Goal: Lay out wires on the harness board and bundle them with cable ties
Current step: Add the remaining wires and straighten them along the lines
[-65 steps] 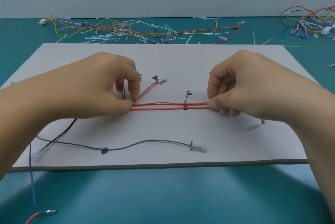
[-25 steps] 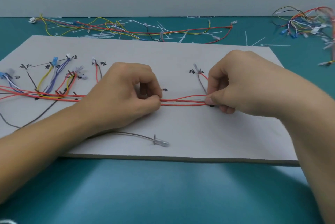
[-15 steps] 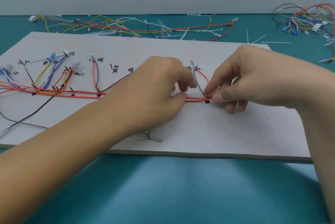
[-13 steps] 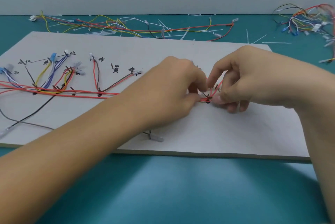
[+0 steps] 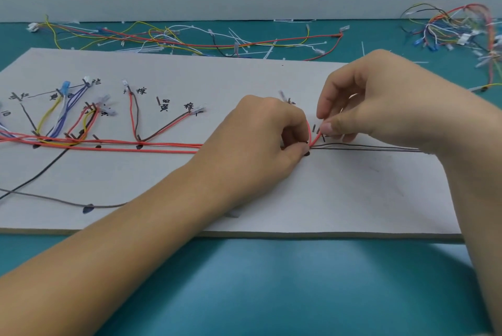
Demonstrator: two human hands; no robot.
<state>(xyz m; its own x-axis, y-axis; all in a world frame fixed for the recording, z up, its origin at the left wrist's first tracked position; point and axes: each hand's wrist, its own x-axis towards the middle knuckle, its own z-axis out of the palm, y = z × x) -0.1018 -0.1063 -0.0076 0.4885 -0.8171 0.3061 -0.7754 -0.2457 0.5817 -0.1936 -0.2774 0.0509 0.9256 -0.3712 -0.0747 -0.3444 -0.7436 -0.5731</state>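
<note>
Since the earlier frames both hands have slid along the red trunk toward its far-right branch point — left hand point(image 5: 267, 131) now pinches the red wires point(image 5: 152, 145) down at a black mark on the harness board point(image 5: 339, 194), thumb and forefinger closed on them. Right hand point(image 5: 377, 107) sits just beside it, thumb and forefinger closed on the short red end point(image 5: 315, 136) that bends up from the pinch. Two dark wires point(image 5: 366, 147) run out from between my hands and under the right wrist. Trunk lies flat on the board off to the left of my left hand, branches fanning away from me. Wires look thin, light, floppy, a bit springy — I'd guess they pop off the line unless held right at the bend. Loose cable ties point(image 5: 252, 44) lie beyond the board, well apart from both hands; no tie on yet here.
</note>
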